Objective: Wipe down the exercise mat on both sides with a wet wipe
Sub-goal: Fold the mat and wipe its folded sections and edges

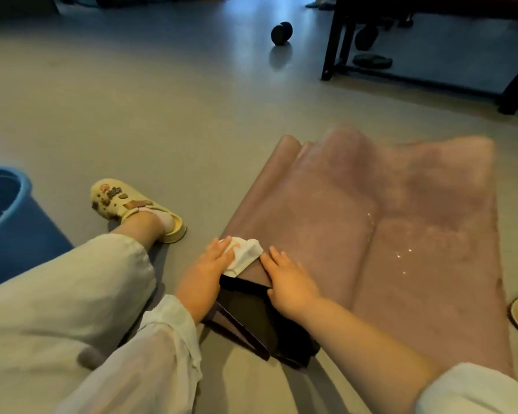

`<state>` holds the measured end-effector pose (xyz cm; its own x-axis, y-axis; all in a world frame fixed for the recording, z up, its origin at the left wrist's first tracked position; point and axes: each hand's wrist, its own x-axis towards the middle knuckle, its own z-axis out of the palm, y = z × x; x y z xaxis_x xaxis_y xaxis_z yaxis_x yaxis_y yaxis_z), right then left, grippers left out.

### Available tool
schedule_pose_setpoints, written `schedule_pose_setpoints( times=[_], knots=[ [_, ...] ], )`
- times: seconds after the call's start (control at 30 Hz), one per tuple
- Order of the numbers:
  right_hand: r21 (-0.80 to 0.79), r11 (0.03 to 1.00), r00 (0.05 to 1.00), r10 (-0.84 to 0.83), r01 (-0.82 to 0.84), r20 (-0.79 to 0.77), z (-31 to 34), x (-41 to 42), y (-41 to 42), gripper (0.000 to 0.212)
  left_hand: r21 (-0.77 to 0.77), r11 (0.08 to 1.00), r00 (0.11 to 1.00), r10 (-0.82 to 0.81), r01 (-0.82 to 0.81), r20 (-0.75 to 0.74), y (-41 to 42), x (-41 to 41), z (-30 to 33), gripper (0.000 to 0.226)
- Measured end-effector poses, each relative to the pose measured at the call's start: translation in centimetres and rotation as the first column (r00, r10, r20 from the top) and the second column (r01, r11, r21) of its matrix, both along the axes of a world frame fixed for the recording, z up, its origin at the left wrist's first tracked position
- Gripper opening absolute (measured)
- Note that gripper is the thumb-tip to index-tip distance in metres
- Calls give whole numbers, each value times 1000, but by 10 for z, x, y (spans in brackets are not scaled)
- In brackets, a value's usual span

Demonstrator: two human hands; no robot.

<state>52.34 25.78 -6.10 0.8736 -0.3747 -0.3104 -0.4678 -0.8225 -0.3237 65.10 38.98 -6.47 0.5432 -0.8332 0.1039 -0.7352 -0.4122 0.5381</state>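
head view: the mat (401, 234) lies on the floor (162, 115), filling the right half of the picture, its long axis running from about 6 o'clock near the person up toward 12 o'clock, where the far end is rumpled into a raised fold. its near left corner is lifted and folded, showing a dark underside beneath the two hands. the wipe (244, 255) sits on that near left edge, at roughly 7 o'clock from the mat's middle. the left hand (205, 273) lies flat over the wipe's left part, fingers (222, 245) straight and a little apart, pressing rather than pinching. the right hand (290, 279) rests just to the wipe's right, at its 4 o'clock, fingers straight on the mat with the thumb seemingly hooked under the lifted edge, though the grip there is partly hidden. the bulk of the mat stretches away from the fingers toward 1 o'clock, with wet specks around the middle. so the left hand is on the wipe and would likely sweep it along the long axis, away from the body, while the right steadies the corner. a sandal (135, 209) sits at 9 o'clock from the mat, a blue bin (9, 216) at the far left, a dumbbell (281, 33) at 12 o'clock.
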Motion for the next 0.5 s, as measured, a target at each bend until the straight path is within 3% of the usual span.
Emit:
schedule_pose_setpoints(
  times=[0.1, 0.2, 0.33, 0.43, 0.5],
  knots=[
    [-260, 966, 1000, -6, 2, -14, -14, -14, 7, 81, 49, 998, 999, -36, 36, -10, 3, 5, -15, 48],
    [-357, 933, 999, -33, 45, 40, -28, -40, 15, 89, 174, 984, 999, -35, 35, -5, 4, 6, -23, 57],
    [-315, 914, 967, -241, 255, 84, -50, -81, 20, 84, 145, 988, 997, -54, 45, 61, 3, 7, -18, 66],
    [-228, 911, 939, -334, 344, 85, -61, -98, 13, 81, 88, 977, 971, -203, 194, 122, -4, 3, -8, 69],
    [-177, 931, 948, -314, 320, 58, -65, -97, 5, 86, 96, 940, 917, -340, 326, 210, -12, 0, -2, 71]
  ],
)
